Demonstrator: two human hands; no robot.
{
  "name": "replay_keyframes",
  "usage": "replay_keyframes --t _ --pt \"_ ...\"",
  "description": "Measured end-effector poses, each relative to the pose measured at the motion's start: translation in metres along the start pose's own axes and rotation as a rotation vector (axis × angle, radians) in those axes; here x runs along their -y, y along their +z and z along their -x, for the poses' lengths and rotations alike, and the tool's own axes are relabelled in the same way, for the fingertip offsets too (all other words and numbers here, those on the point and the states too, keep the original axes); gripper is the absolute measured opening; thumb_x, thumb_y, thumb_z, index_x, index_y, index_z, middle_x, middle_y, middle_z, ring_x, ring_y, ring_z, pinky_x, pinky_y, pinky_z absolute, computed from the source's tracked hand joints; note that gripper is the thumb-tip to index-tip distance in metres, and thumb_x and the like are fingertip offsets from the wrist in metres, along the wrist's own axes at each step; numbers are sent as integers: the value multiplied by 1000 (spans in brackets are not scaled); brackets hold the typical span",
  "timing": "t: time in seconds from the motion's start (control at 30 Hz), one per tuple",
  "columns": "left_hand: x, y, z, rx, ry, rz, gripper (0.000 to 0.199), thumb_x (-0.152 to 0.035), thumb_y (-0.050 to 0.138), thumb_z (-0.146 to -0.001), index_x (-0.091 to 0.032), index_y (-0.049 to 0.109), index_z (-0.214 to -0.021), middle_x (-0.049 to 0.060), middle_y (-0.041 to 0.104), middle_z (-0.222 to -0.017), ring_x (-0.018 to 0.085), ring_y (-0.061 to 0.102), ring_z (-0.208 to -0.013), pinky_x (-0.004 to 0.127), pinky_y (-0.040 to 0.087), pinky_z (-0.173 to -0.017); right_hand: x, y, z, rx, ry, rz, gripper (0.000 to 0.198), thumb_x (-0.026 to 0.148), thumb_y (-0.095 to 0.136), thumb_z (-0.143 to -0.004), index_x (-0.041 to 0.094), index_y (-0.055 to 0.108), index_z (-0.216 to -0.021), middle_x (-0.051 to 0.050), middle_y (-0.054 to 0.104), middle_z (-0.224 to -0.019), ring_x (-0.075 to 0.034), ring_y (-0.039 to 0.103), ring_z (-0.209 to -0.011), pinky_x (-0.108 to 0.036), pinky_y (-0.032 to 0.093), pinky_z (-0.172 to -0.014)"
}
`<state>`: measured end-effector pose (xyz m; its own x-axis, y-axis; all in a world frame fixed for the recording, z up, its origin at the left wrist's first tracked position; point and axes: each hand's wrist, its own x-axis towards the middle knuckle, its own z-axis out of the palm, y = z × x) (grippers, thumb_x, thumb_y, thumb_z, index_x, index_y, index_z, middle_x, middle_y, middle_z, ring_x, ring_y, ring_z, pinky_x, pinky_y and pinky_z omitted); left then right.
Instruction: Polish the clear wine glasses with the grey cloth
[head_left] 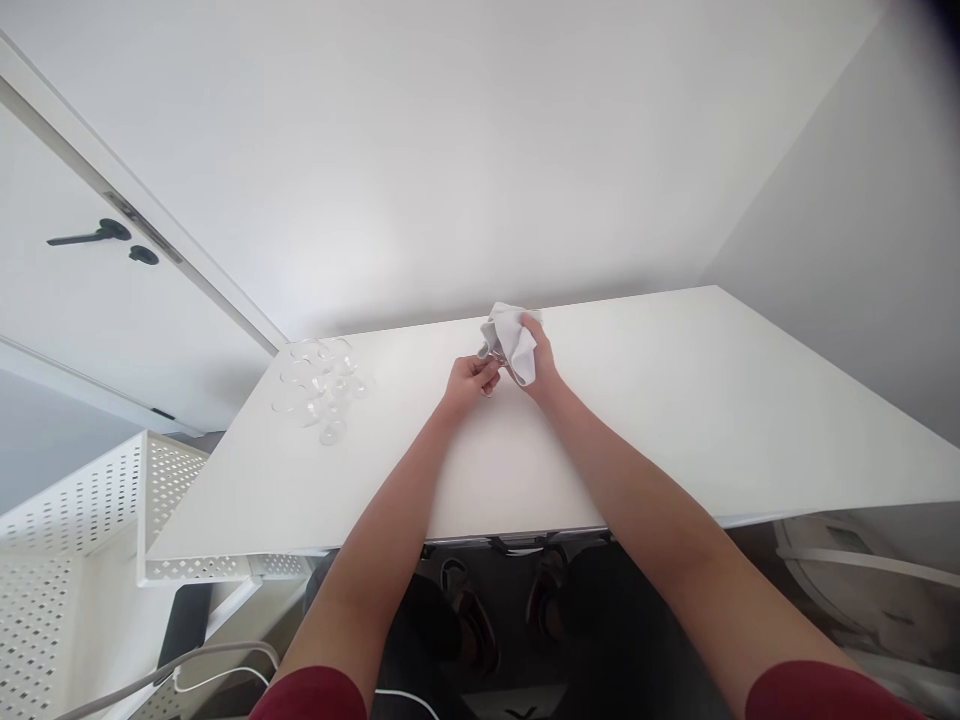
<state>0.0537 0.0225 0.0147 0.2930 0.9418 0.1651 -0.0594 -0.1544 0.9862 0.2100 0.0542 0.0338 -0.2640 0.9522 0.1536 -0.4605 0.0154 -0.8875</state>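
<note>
Over the far middle of the table, my left hand [469, 380] is closed in a pinch on the stem of a clear wine glass [499, 358], of which only a little shows. My right hand [543, 360] grips a crumpled pale grey cloth [511, 335] that is bunched around the glass's bowl and hides most of it. To the left, several clear stemmed glasses [334, 388] stand close together on the tabletop, their outlines faint against the white.
The white table [637, 420] meets a white wall [487, 160] at the back. A door handle [90, 234] is at far left. White perforated panels [176, 485] and a cable [195, 655] sit below the table's left side.
</note>
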Motion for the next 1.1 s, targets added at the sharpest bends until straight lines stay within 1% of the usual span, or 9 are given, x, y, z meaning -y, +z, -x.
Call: replay_keyframes --t 0.13,0.27,0.37,0.53,0.63,0.77,0.87,0.97,1.1 --pt "8 -3 -5 -98 7 125 36 -43 79 -78 -17 60 -64 2 56 -60 11 50 -54 30 41 -56 -10 10 1 102 4 -31 62 78 74 -73 23 61 -98 -4 67 -76 -24 63 -69 -34 50 -51" --pt "14 -4 -10 -222 -66 175 24 -30 83 -66 -16 64 -73 2 61 -63 15 60 -61 32 49 -64 -18 15 -2 -43 -103 69 57 65 84 -73 24 61 -105 -5 70 -88 -23 65 -79 -32 53 -58" --pt "15 -3 -12 -272 -112 192 24 -28 82 -67 -15 67 -80 4 66 -70 17 64 -66 35 53 -68 -19 16 -3 -131 -163 134 66 69 83 -72 26 60 -116 -8 72 -105 -26 66 -98 -34 57 -70" --pt "18 -3 -13 -262 -112 220 17 -24 79 -70 -13 69 -79 4 64 -69 16 62 -67 35 54 -70 -25 16 -5 -105 -116 148 72 84 67 -78 26 61 -120 -9 73 -103 -28 67 -102 -37 58 -74" --pt "19 -2 -13 -294 -80 219 19 -25 80 -76 -15 70 -88 4 66 -75 16 62 -73 33 53 -74 -30 15 -6 -114 -147 169 69 82 69 -79 25 65 -118 -10 74 -112 -29 67 -109 -39 58 -83" --pt "15 -1 -11 -338 -11 180 32 -36 80 -84 -19 69 -109 7 72 -99 20 64 -93 33 52 -81 -32 16 -7 -76 -148 192 63 73 78 -76 23 68 -115 -10 75 -117 -30 67 -116 -41 56 -95" --pt "10 -1 -9 -361 95 162 45 -36 85 -78 -22 67 -117 9 71 -120 23 64 -112 33 52 -90 -32 17 -7 -59 -143 148 60 69 82 -75 22 70 -110 -10 77 -113 -29 68 -112 -41 56 -95" --pt "4 -4 -7 -368 157 224 61 -36 88 -72 -27 63 -127 8 65 -136 25 62 -123 30 52 -93 -31 15 -8 -71 -115 122 57 65 86 -72 21 71 -105 -8 77 -105 -26 69 -101 -38 56 -87" --pt "-8 -10 -5 -316 138 354 59 -50 80 -82 -27 62 -133 11 61 -144 26 65 -122 31 54 -89 -30 10 -6 10 74 35 47 62 86 -74 19 70 -87 -5 71 -80 -20 62 -70 -35 52 -65"
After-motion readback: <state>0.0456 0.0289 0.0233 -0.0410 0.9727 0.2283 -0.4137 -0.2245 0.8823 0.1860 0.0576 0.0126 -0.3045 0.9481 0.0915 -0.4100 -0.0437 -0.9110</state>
